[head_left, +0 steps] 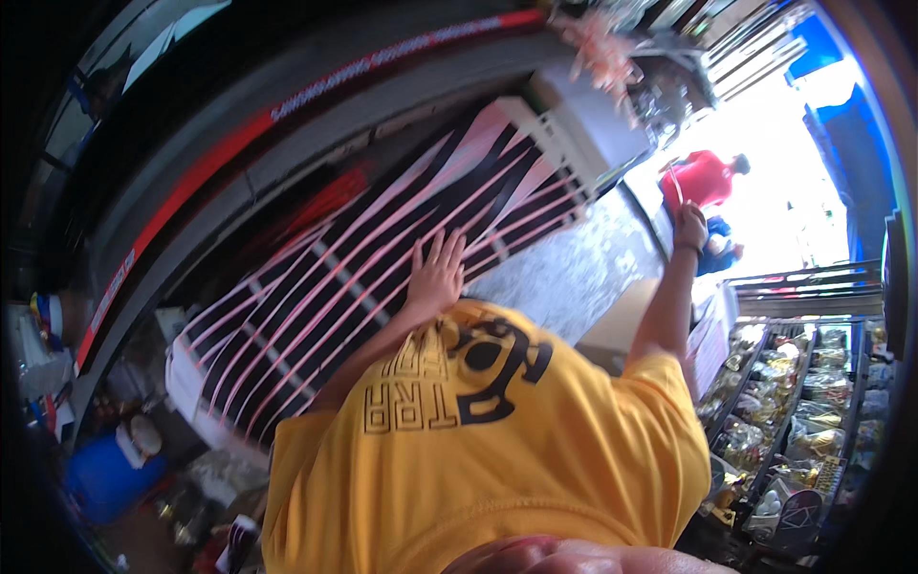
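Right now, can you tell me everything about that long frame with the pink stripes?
The long pale-edged frame has many thin pink strips running lengthwise, with dark gaps and grey crossbars showing between. The strips look flexible, maybe plastic or fabric, and are unevenly spaced. It slants from lower left to upper right, in front of the yellow cloth shirt. The bare left hand lies spread over it, seemingly touching the strips.

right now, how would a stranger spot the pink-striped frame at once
Find the big yellow shirt at bottom centre, then look up to the left hand. Under that hand slants a long, pale-ended frame; unlike the blue container at lower left, it is striped pink along a dark length.
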Motion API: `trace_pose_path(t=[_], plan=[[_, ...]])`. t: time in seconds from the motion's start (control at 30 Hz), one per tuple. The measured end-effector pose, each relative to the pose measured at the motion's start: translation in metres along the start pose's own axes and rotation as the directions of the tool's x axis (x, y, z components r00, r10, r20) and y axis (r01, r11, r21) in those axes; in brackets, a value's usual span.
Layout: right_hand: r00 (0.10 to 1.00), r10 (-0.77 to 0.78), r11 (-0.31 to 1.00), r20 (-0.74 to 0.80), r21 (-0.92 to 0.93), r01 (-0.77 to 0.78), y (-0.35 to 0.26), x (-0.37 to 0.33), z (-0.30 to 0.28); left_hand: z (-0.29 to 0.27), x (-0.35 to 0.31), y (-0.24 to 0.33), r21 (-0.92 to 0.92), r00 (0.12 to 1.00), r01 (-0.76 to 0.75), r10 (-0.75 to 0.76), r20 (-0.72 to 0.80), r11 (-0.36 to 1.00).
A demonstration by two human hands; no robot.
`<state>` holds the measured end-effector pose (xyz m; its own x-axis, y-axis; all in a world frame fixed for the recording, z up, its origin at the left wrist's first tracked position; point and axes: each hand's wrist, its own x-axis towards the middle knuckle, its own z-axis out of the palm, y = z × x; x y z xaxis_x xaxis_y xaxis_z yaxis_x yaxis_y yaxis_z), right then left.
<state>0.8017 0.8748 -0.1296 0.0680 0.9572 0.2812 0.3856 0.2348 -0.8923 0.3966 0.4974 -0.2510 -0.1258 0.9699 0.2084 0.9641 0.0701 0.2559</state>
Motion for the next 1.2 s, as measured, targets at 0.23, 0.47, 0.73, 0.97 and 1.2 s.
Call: trace_pose_path(t=[0.23, 0.47, 0.73, 0.97, 1.2], plan=[[0.917, 0.125, 0.923, 0.379, -0.384, 0.033, -0.163, 0.007, -0.034, 0.003, 0.0, 0.002, -0.009, 0.997, 0.034, -0.033, 0.075, 0.999], [0.616, -0.287, 0.9, 0.734, -0.014, 0.436, -0.284, 0.064, 0.08, 0.002, -0.001, 0.001, -0.04, 0.996, 0.046, -0.043, 0.084, 0.998], [0.559, -0.386, 0.889, 0.734, 0.133, 0.439, -0.29, 0.151, 0.217, 0.01, 0.0, -0.003, -0.056, 0.999, 0.039, -0.037, 0.027, 0.998], [0.486, -0.6, 0.622, 0.635, -0.01, 0.783, -0.255, 0.143, 0.234, 0.008, -0.001, -0.005, -0.083, 0.999, 0.031, -0.03, 0.01, 0.996], [0.626, -0.595, 0.622, 0.504, -0.205, 0.756, -0.257, 0.144, 0.232, 0.002, 0.0, -0.002, -0.117, 0.999, 0.043, -0.041, 0.025, 0.992]])
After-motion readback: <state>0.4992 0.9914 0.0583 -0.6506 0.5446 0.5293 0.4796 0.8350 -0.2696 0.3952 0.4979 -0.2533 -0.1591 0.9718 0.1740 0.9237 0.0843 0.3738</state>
